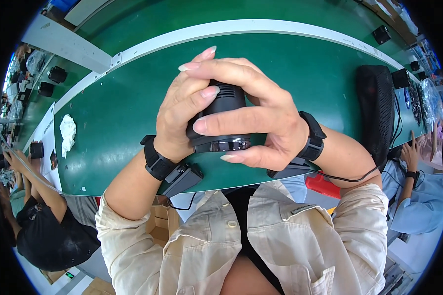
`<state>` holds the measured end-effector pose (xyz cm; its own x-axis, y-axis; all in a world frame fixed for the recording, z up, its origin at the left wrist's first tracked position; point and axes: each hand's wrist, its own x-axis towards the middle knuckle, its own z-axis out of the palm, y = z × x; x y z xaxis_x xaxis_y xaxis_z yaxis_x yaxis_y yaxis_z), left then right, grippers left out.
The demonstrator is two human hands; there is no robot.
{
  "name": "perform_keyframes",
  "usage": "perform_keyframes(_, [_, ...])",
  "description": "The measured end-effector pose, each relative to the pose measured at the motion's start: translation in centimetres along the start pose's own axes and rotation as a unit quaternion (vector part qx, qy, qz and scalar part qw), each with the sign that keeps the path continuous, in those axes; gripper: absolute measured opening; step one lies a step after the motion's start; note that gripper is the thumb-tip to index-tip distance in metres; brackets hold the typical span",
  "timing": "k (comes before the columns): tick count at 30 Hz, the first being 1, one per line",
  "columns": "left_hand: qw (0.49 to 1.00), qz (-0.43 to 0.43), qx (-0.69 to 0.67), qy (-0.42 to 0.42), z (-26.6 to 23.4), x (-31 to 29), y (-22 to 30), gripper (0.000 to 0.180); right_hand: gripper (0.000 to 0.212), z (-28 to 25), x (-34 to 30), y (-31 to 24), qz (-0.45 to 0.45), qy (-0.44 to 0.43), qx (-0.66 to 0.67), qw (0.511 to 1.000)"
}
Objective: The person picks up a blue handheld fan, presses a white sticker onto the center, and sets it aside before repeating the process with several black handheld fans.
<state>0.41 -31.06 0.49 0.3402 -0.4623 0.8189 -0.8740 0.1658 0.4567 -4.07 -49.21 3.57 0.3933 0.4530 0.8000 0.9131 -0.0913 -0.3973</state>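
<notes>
Both my hands clasp a small black device [225,120] with a vented top and a glossy lower rim, held above the green work surface [118,108]. My left hand [182,113] wraps its left side, thumb pressed on the upper body. My right hand [253,113] covers the top and right side, with fingers crossing the front and the thumb under the rim. Each wrist wears a black strap with a small black box and cable.
A crumpled white cloth [67,133] lies at the left. A black mesh pad [376,110] stands at the right. Several similar black devices [57,74] sit on the far left bench. Other people work at the left [39,216] and right [418,191].
</notes>
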Motion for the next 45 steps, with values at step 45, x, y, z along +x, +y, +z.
perform_keyframes(45, [0.609, -0.452, -0.630, 0.165, -0.4, 0.3, 1.3, 0.049, 0.109, 3.1, 1.0, -1.3, 0.281, 0.102, -0.118, 0.947])
